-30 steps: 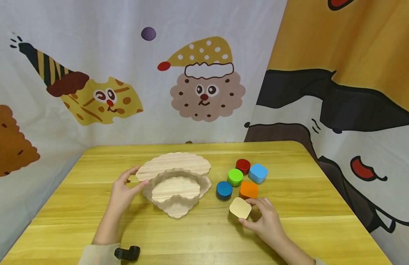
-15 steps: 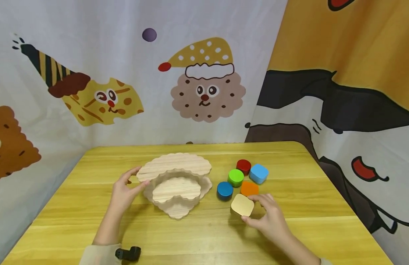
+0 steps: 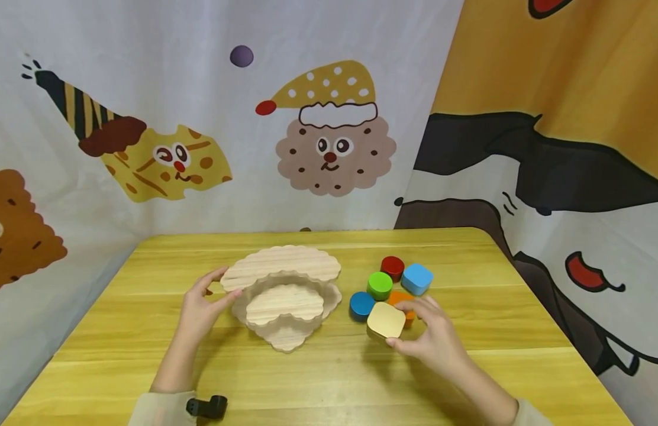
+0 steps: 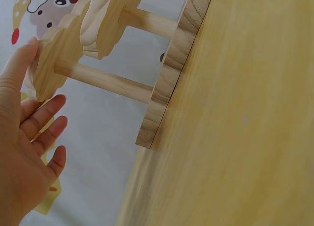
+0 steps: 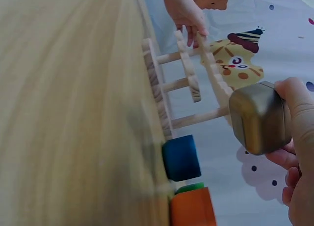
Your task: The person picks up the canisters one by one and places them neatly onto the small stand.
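My right hand (image 3: 435,340) pinches a small gold tin (image 3: 386,320) with rounded corners between thumb and fingers. In the right wrist view the gold tin (image 5: 260,118) hangs above the table, apart from its top. At the left, my left hand (image 3: 198,307) holds the edge of the highest tier of a scalloped wooden stand (image 3: 281,263). The left wrist view has the thumb on that tier (image 4: 46,76) and fingers beneath it. Posts (image 4: 105,81) join the tiers to a base on the table. Just beyond the gold tin stand an orange tin (image 3: 403,299) and a dark blue tin (image 3: 362,306).
Farther back are a green tin (image 3: 380,286), a red tin (image 3: 393,268) and a light blue tin (image 3: 417,279), close together right of the stand. All stand on a wooden table (image 3: 286,390). A printed curtain (image 3: 201,89) hangs behind it.
The right hand has lifted the gold tin off the table and moved it slightly away from me, so it now partly covers the orange tin. The left hand keeps its place on the stand.
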`<state>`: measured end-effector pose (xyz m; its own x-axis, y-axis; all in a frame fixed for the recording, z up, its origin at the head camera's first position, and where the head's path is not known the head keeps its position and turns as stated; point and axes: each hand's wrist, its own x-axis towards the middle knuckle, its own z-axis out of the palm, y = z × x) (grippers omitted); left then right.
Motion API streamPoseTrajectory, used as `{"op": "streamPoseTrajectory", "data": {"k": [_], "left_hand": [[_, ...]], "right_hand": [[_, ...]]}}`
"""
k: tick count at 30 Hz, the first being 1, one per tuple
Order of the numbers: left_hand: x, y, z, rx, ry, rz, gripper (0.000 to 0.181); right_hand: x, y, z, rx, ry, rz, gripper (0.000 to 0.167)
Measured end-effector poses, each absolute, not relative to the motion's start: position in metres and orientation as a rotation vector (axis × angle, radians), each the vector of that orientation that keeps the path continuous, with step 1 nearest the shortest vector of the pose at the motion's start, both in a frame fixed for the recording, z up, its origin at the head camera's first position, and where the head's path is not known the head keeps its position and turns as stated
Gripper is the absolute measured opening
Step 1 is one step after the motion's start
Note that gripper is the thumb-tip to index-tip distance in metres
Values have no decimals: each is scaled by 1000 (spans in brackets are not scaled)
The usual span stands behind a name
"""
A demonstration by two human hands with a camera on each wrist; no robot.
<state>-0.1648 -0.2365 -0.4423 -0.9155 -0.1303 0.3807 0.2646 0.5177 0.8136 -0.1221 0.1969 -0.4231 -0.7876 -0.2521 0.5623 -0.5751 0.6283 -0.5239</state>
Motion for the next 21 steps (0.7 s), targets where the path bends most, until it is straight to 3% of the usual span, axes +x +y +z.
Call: {"op": "streamPoseTrajectory", "data": {"k": [21], "left_hand": [[-164, -237, -442, -107, -2373, -1385, 57]], "right_hand": [[-140, 166, -384, 780, -2379, 1058, 56]]}}
